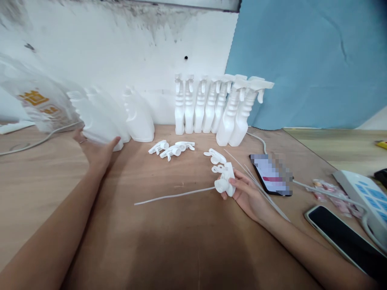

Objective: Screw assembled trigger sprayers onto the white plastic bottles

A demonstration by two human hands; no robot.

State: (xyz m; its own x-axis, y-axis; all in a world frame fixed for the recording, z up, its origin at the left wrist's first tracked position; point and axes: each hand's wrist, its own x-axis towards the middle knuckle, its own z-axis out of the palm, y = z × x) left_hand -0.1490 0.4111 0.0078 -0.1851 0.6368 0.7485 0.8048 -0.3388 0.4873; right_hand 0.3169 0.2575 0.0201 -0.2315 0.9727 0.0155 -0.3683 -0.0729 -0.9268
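My left hand (96, 151) reaches to the back left and grips an empty white spray bottle (92, 121) with no head on it. Two more headless white bottles (137, 117) stand right beside it by the wall. My right hand (248, 193) holds a white trigger spray head (225, 179) just above the wooden table; its long thin dip tube (172, 196) sticks out to the left. Another loose trigger head (214, 156) lies just beyond that hand.
Several assembled white spray bottles (223, 108) stand in a row at the back. Loose trigger heads (172, 149) lie mid-table and spare tubes (256, 183) by my right hand. Two phones (270, 175) (341, 235), a power strip (365, 197) and a plastic bag (39, 100) sit at the sides.
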